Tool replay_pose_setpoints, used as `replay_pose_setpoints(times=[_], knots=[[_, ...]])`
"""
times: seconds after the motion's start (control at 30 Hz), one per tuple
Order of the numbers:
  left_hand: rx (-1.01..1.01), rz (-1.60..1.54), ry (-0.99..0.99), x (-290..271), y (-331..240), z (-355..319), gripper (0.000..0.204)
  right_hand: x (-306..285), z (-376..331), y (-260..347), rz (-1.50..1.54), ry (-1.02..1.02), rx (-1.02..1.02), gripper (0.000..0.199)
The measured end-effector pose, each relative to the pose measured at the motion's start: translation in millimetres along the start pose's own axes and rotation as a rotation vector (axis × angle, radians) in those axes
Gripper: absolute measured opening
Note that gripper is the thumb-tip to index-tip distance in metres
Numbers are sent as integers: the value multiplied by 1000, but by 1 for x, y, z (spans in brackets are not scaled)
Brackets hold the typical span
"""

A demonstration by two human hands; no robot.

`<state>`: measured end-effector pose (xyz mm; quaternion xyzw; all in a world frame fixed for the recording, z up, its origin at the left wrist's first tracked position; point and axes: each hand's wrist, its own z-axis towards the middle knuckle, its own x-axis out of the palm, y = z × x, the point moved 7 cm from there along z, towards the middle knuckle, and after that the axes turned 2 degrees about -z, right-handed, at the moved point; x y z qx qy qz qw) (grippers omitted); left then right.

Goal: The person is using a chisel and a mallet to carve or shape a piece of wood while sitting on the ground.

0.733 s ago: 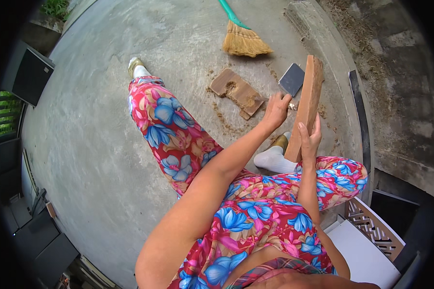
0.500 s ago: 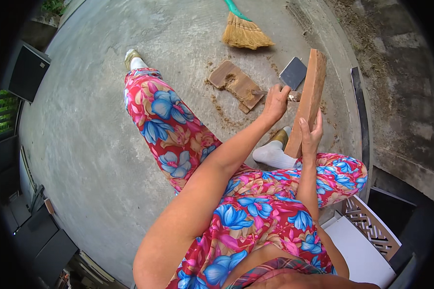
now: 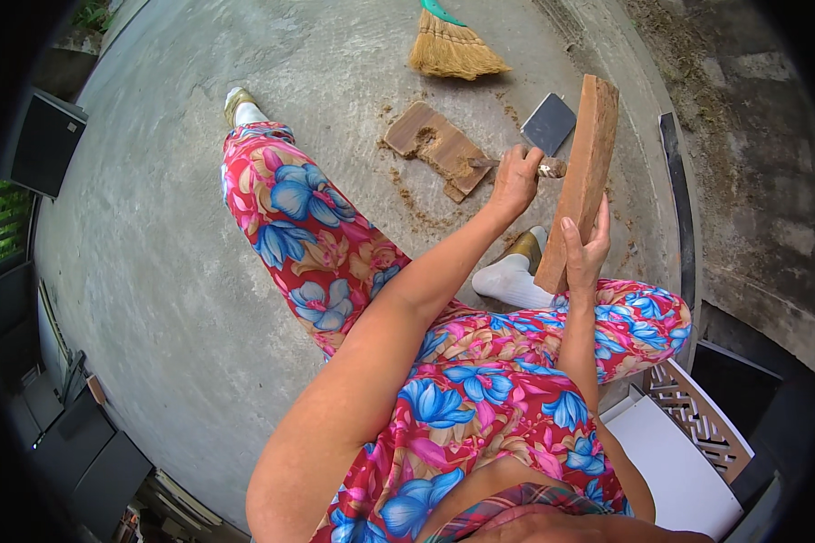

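Note:
My left hand is wrapped round a chisel, whose blade points left at the edge of a flat brown wooden board. The board lies on the concrete, with a rough notch cut into it and wood chips on it. A long, thick wooden block stands tilted in my right hand, thumb on the near side and fingers at its right edge. The end of the chisel's handle is at the block's left side; I cannot tell whether they touch.
A straw broom with a green handle lies beyond the board. Near the block is a dark flat rectangular piece. Wood shavings litter the concrete floor. My shoe is close below the chisel. A white panel stands at lower right.
The block's upper end has leaned slightly to the right, and its face has turned a little. Both hands keep their grips. The whole view has shifted slightly.

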<state>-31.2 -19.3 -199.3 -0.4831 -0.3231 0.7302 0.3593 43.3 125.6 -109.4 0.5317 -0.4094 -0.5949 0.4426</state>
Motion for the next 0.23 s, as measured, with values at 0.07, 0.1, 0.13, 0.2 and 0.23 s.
replay_pose_setpoints(times=[0.07,0.1,0.13,0.2,0.23], knots=[[-22,6,18,2,2,1,21,-2,-3,5,-12,-31,-33,81],[-24,5,19,2,3,2,21,-4,-5,6,-14,-30,-31,81],[-34,5,19,3,3,2,21,-7,-8,5,-12,-49,-13,83],[-46,6,23,3,4,4,22,-12,-13,6,-33,-85,-6,85],[-48,6,27,3,4,5,22,-12,-14,9,-56,-105,-17,86]])
